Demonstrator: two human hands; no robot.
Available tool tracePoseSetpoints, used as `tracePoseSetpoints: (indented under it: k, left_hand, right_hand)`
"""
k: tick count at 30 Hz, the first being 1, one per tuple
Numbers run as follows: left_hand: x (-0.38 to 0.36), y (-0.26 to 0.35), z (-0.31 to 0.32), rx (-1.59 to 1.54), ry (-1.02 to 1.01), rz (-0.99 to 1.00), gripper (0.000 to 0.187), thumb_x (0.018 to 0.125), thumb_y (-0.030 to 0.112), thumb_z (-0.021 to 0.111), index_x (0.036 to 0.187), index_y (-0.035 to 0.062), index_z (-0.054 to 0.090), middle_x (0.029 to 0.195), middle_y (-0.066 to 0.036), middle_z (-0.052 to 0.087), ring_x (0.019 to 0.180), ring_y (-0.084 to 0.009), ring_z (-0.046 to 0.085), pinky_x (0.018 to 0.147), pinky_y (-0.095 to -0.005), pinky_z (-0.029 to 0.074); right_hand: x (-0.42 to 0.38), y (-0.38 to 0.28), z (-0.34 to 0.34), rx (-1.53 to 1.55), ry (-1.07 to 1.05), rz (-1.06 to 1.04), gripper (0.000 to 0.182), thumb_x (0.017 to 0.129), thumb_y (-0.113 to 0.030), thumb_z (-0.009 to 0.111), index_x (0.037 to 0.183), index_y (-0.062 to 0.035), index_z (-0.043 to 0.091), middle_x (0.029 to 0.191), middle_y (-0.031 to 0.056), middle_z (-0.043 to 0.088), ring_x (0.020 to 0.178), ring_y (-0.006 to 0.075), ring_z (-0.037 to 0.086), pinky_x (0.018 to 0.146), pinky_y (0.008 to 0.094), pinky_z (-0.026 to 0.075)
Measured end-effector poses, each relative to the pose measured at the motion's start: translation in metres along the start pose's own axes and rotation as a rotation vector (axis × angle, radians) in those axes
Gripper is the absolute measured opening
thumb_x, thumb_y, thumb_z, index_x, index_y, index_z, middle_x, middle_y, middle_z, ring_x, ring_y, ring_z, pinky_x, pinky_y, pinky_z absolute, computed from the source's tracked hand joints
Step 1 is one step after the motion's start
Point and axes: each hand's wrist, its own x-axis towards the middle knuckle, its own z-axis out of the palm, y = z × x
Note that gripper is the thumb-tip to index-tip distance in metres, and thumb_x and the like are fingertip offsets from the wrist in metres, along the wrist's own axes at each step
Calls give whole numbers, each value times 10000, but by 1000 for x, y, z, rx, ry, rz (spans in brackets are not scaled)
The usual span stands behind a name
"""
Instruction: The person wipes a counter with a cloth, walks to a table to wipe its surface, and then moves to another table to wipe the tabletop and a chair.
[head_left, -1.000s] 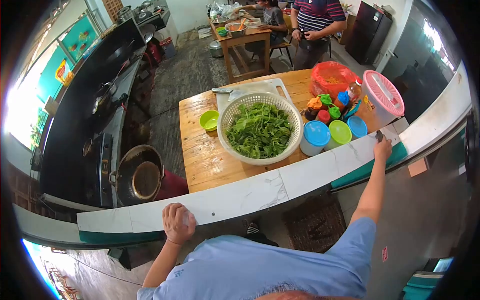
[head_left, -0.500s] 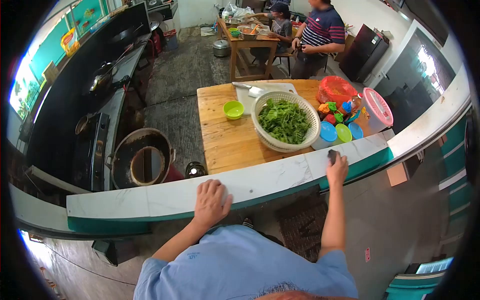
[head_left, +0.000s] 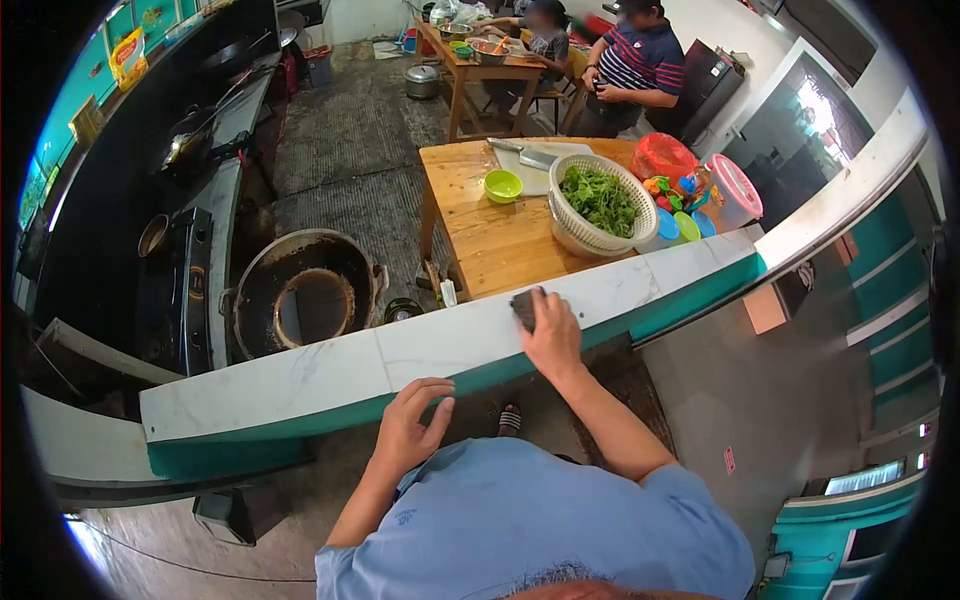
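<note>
A small dark grey sponge-like pad (head_left: 524, 309) is in my right hand (head_left: 553, 336), whose fingers are closed on it against the white marble-look ledge (head_left: 455, 336). My left hand (head_left: 412, 424) is at the ledge's near edge, with thumb and fingers apart and nothing in it. Beyond the ledge, a wooden table (head_left: 475, 240) bears a white basket (head_left: 592, 238) of leafy greens (head_left: 603, 201). A light green bowl (head_left: 502, 186) and a knife (head_left: 535, 156) on a white cutting board (head_left: 560, 150) are also there.
Left of the table, a large blackened wok (head_left: 255, 318) stands behind the ledge, beside a stove (head_left: 190, 290). Lidded containers (head_left: 688, 228) and a red bag (head_left: 662, 157) crowd the table's right end. A person in a striped shirt (head_left: 645, 60) stands behind; another sits farther back.
My right hand has slid left along the ledge with the dark pad. My left hand has drawn back from the ledge top to its near edge. The view has shifted.
</note>
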Motion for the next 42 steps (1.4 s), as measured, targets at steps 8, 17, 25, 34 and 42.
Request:
tracePoseSetpoints:
  k: [8,17,25,34,42]
  left_hand:
    - [-79,-14,-48,-15,39,-136,104,940,84,658,1005,6,676,981,-146,709,898,-321,693,811,-365,544]
    - [-159,-53,-27,3,140,-345,193,994,166,621,1055,-10,673,988,-140,714,871,-240,695,798,-347,546]
    - [-218,-31,18,-656,353,-693,462,1072,417,482,1247,-2,569,1144,-121,656,974,-198,666,800,-314,557]
    - [-302,16,28,-423,610,-854,335,1024,350,627,1072,19,599,913,2,611,843,-62,549,755,-237,475]
    - [-399,20,3,-492,745,-804,314,1043,302,593,1117,-2,563,922,-84,651,766,-138,654,682,-292,557]
  right_hand:
    - [-1,-140,26,144,5,-213,574,866,-335,731,1266,51,586,975,167,567,897,351,585,766,455,507]
    - [-38,-164,7,361,-115,-506,618,730,-144,767,1305,-14,583,1084,135,554,956,326,574,810,449,505]
    - [-146,-167,-7,1043,-777,-218,337,958,-264,672,1206,-38,650,1081,152,670,1024,286,641,919,375,501]
    - [-264,-179,6,1569,-1206,102,379,966,-191,676,1295,-17,605,1233,88,669,1131,184,619,992,337,493]
    - [-210,-192,-37,1424,-670,-22,364,893,-219,773,1164,-9,647,1114,76,689,1006,179,636,907,336,510]
